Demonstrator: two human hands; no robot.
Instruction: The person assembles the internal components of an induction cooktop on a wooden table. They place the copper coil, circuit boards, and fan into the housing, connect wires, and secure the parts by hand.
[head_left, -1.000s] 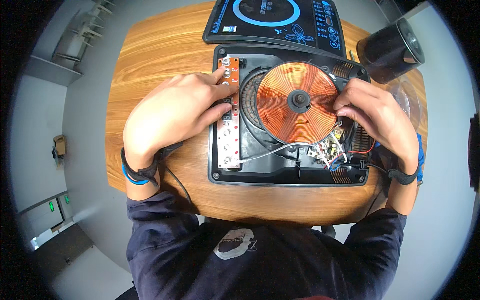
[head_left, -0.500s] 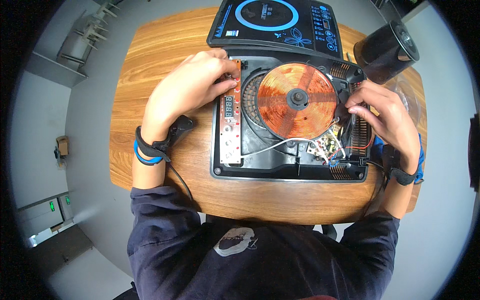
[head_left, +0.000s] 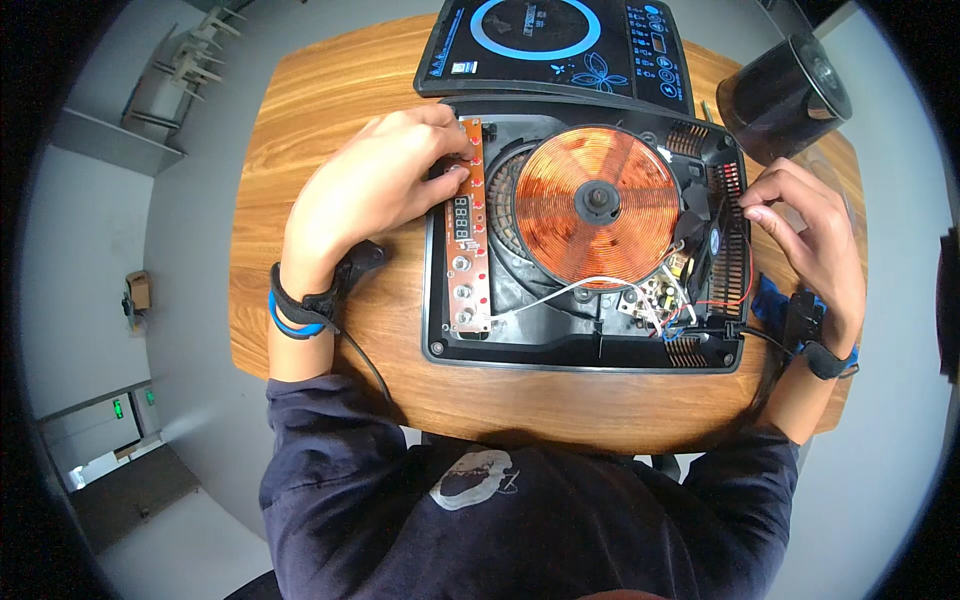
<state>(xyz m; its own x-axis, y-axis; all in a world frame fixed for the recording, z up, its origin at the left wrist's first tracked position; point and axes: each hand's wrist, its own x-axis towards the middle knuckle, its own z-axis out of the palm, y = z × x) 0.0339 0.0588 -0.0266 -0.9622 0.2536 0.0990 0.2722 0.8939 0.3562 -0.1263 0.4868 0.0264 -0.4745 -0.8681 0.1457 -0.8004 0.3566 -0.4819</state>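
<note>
An opened induction cooker base [head_left: 580, 355] lies in front of me, with a round copper coil [head_left: 560, 225] in its middle. Along its left side runs a narrow orange circuit board [head_left: 470, 275] with a digit display and small round parts. My left hand [head_left: 405, 170] is closed on the board's upper end, thumb and fingers at its left edge. At the right wall of the base, my right hand [head_left: 805, 215] has thumb and fingertips pinched together by the vent slots; what they hold is too small to make out. A second board [head_left: 655, 300] with wires sits at the coil's lower right.
The cooker's glass top [head_left: 560, 50] with blue markings lies behind the base. A dark cylindrical container [head_left: 780, 100] stands at the back right of the wooden table [head_left: 320, 120]. A black cable [head_left: 365, 365] trails from my left wrist; another cord leaves the base's lower right.
My right hand has moved right, away from the coil's edge to the base's outer wall. My left hand stays at the circuit board, which appears tilted a little differently. The view has shifted slightly.
</note>
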